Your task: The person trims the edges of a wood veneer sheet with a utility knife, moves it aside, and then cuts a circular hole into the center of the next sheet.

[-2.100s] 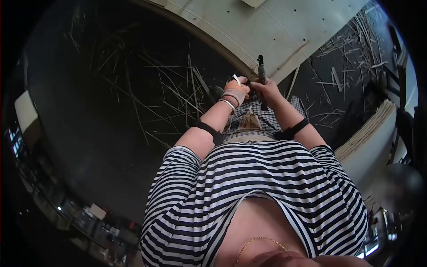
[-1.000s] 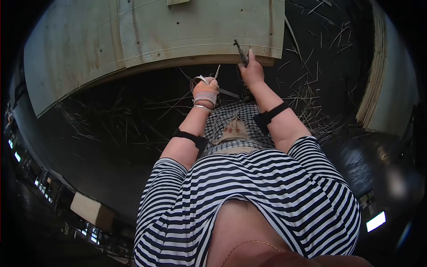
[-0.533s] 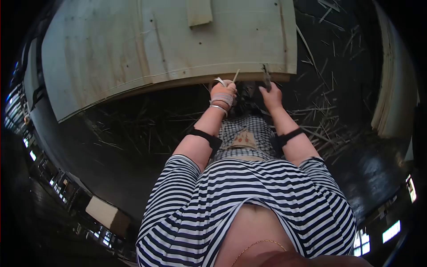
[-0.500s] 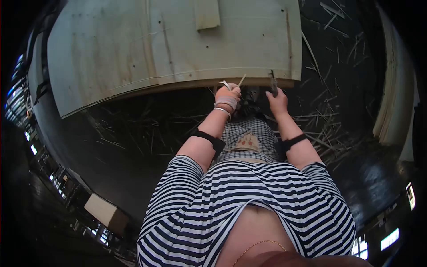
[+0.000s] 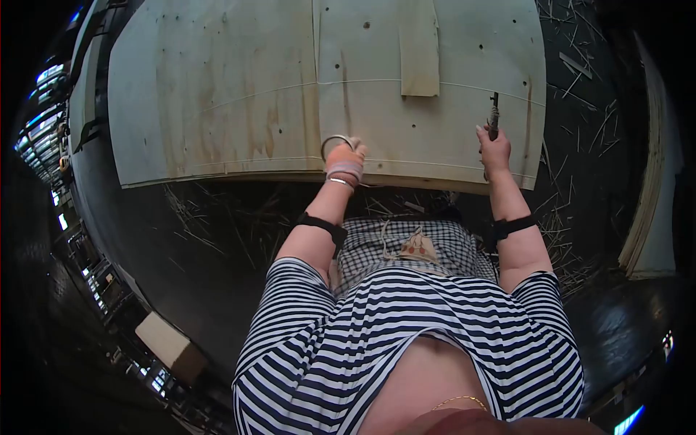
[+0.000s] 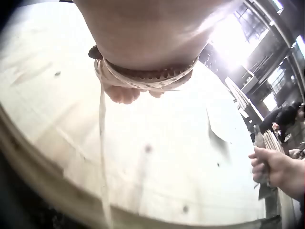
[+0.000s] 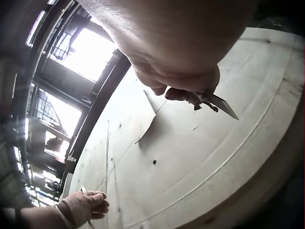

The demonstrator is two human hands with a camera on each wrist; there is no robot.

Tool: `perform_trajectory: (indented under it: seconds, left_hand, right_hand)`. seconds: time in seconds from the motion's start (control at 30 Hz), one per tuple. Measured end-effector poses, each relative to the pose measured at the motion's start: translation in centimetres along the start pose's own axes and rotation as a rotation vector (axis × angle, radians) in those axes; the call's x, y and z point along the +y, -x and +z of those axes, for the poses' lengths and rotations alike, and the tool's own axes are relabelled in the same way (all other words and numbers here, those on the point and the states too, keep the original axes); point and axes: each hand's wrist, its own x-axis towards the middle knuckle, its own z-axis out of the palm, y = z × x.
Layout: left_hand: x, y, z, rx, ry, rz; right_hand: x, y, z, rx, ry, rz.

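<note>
A light-looking, stiff metal knife [image 7: 224, 106], best held by its dark, wrapped handle [image 5: 494, 123], is gripped by the right hand [image 5: 496, 152], the left hand's [image 5: 345, 159] grip unclear.

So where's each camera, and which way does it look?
Head: worn there, facing forward and down at wooden sheets; left hand, right hand, striped top show.
Left wrist: worn there, facing the sheets past the left hand; right hand at right.
Right wrist: worn there, facing the sheets past the right hand and bladed tool; left hand lower left.
Both wrist views share the sheets and both hands.
</note>
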Motion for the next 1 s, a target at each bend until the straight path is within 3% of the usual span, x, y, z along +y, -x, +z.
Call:
perform_trajectory:
  seconds: [0.13, 0.2, 0.27, 0.33, 0.4, 0.43, 0.53, 0.6, 0.7, 0.77, 0.9, 1.0]
  left_hand:
    - [-3.2, -11.3, -8.3, 0.061, 0.027, -0.078]
    - [-3.9, -16.5, -10.9, 0.067, 0.177, 0.007]
    - [-5.0, -22.1, -10.9, 0.083, 0.254, 0.088]
    - [-4.6, -26.7, -10.5, -0.07, 0.391, 0.032]
    - [-4.8, -30.3, -8.5, -0.162, 0.407, 0.106]
    - [-3.7, -29.8, -9.3, -0.239, 0.388, 0.061]
    - [-2.5, -29.1, -10.0, -0.34, 0.214, 0.162]
    - [-1.8, -28.6, -10.9, -0.412, 0.213, 0.144]
    - [-0.7, -27.4, -11.9, -0.468, 0.092, 0.187]
    - [0.3, -26.6, -12.7, -0.562, -0.204, 0.176]
    - [0.3, -24.6, -12.2, -0.475, -0.266, 0.103]
    - [-1.3, -23.8, -11.7, -0.454, -0.22, 0.196]
  right_hand:
    - [-3.7, 2.7, 9.4, -0.032, -0.184, 0.014]
    - [-4.5, 5.0, 14.1, -0.064, -0.236, 0.134]
    - [-4.5, 7.7, 19.1, -0.11, -0.298, 0.205]
    - [-5.4, 9.9, 23.8, -0.128, -0.367, 0.247]
    - [-7.0, 12.1, 27.4, -0.19, -0.406, 0.285]
    - [-7.5, 12.8, 28.9, -0.18, -0.404, 0.297]
    - [-7.8, 13.8, 32.7, -0.222, -0.344, 0.233]
    - [-7.8, 13.8, 35.0, -0.099, 0.008, -0.149]
    - [-9.3, 14.1, 36.7, -0.123, 0.078, -0.081]
    - [-9.7, 14.5, 37.5, -0.116, 0.107, -0.054]
    - [-8.9, 15.7, 37.8, -0.049, 0.141, 0.011]
    - [-7.5, 17.9, 37.8, -0.019, 0.135, -0.009]
